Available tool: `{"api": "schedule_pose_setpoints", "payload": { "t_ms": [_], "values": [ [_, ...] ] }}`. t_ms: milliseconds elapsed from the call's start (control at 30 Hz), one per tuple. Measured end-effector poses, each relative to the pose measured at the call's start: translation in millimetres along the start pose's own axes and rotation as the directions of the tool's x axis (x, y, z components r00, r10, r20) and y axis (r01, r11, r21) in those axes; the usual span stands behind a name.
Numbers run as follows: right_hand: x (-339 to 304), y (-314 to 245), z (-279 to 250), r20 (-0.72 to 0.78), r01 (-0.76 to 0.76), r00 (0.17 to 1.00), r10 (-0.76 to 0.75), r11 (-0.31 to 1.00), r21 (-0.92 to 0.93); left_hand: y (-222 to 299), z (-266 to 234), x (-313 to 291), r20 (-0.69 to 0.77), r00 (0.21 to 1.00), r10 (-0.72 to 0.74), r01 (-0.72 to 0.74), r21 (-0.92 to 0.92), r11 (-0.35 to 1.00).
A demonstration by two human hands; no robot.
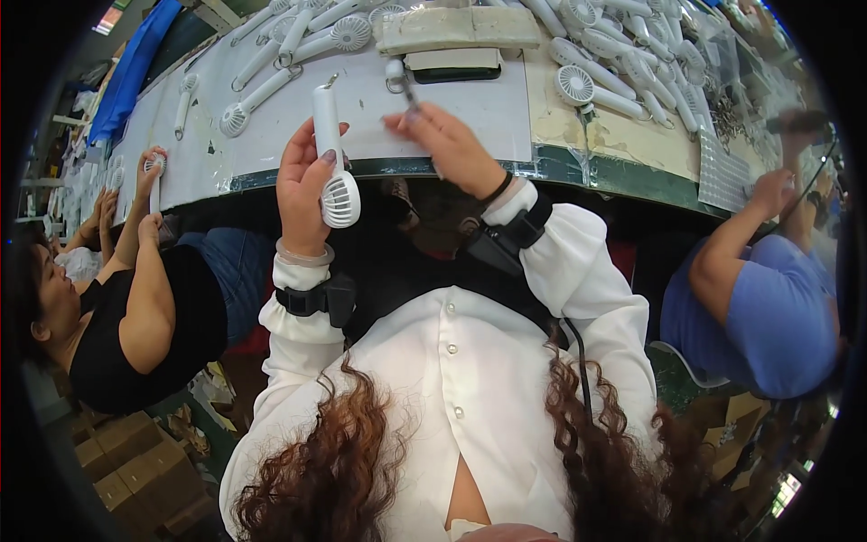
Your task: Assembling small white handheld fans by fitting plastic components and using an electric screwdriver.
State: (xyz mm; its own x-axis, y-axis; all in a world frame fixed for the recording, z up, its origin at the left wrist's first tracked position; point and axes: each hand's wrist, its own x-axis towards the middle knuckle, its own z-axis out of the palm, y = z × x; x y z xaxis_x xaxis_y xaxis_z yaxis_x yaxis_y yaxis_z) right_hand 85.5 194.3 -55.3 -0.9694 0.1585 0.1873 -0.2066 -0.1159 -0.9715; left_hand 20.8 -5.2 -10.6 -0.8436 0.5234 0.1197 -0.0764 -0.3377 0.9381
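Observation:
My left hand [307, 185] is closed round a white handheld fan [326, 126]. The fan stands handle up, its round slatted head below my fingers at the table's front edge. A small metal piece sticks out at the top of the handle. My right hand [447, 144], smeared by motion, hovers to the right of the fan over the white work surface. Its fingers are drawn together at a thin grey thing [409, 94], too blurred to name. Just beyond it lies a small white piece with a ring [395, 72].
More white fans lie on the table at the far left [262, 86] and in a heap on the right [623, 54]. A dark flat case [456, 72] rests before a worn pale block [456, 32]. Co-workers sit on both sides; cardboard boxes [135, 461] stand at lower left.

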Motion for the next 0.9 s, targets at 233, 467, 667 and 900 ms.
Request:
{"api": "schedule_pose_setpoints", "payload": {
  "t_ms": [233,467,667,900],
  "values": [
    [-39,-57,-9,0.178,-0.396,0.895,0.408,0.913,-0.103,-7,3,-5,0.041,0.998,-0.056,0.053,0.085,0.995],
    [-41,-34,-47,-0.153,-0.036,0.987,-0.040,0.886,-0.463,-24,23,3,0.182,0.979,-0.094,0.041,0.276,0.960],
    [-41,-27,-46,-0.115,0.109,0.935,-0.335,0.582,-0.806,-15,47,5,0.210,0.971,-0.116,-0.102,0.799,0.592],
    [-42,-36,-41,-0.076,0.091,0.919,-0.386,0.397,-0.913,-18,45,11,0.365,0.931,0.025,-0.352,0.876,0.329]
  ]
}}
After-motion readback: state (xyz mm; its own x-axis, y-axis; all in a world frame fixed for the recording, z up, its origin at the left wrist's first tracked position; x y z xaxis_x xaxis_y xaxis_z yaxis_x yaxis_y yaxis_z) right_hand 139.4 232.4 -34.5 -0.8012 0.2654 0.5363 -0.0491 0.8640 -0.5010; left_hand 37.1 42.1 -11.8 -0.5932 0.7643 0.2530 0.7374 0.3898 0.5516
